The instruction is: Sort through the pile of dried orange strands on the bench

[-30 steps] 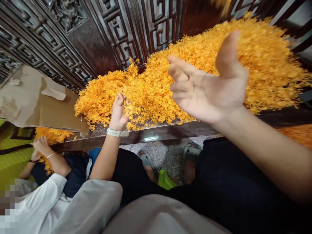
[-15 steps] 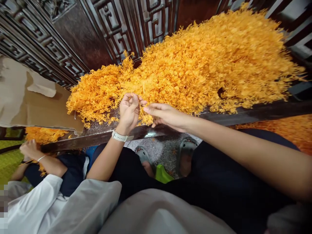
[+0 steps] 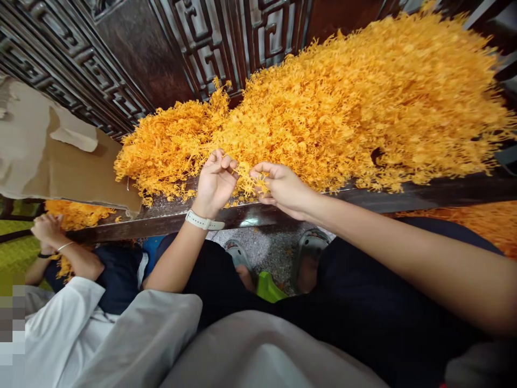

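My left hand (image 3: 218,180), with a pale watch on its wrist, is closed, fingertips pinched at one end of a thin orange plastic sprig. To its right, my right hand (image 3: 283,188) has thumb and fingers closed on an orange plastic sprig (image 3: 262,184) with curly ends. The hands are a short gap apart, with orange strands between them; whether both hold one piece I cannot tell. Just behind them rises a big heap of the same orange sprigs (image 3: 343,113), on a dark wooden bench (image 3: 383,200).
A torn cardboard sheet (image 3: 81,175) stands at the left end of the heap. Beyond it, a co-worker's hands (image 3: 48,230) are close together near more orange pieces (image 3: 78,218). Carved dark wood panels (image 3: 194,37) form the bench's back. A green stool edge (image 3: 269,288) shows between my legs.
My right hand has turned and its fingers have curled around curly orange ends. My hands have drawn slightly apart. The view has shifted a little, and the co-worker's hands have moved closer together.
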Demonstrator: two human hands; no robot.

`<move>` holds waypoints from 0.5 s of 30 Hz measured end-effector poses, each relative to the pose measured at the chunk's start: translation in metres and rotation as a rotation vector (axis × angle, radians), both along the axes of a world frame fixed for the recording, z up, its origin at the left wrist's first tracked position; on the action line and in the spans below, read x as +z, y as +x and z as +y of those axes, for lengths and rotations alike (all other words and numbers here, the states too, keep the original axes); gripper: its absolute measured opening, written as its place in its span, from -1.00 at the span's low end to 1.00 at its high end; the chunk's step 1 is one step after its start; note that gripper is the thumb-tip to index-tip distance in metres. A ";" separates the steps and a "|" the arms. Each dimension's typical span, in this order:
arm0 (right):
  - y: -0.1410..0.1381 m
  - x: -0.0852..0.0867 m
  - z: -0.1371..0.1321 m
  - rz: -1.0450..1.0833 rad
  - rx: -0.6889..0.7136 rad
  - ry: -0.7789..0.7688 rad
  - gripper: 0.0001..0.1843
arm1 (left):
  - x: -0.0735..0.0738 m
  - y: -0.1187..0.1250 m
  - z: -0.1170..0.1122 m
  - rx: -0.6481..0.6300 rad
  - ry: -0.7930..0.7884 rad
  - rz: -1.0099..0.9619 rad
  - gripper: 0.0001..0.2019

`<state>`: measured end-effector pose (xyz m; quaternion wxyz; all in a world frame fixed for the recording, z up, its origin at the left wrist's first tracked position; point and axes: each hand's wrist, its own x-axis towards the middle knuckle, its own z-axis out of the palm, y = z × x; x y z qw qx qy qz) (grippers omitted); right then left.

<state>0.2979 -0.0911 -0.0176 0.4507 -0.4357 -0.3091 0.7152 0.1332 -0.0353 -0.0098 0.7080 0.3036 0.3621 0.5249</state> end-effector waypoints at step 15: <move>0.076 0.023 0.022 -0.072 -0.048 0.285 -0.91 | 0.019 -0.078 0.054 0.217 0.024 -0.100 -0.70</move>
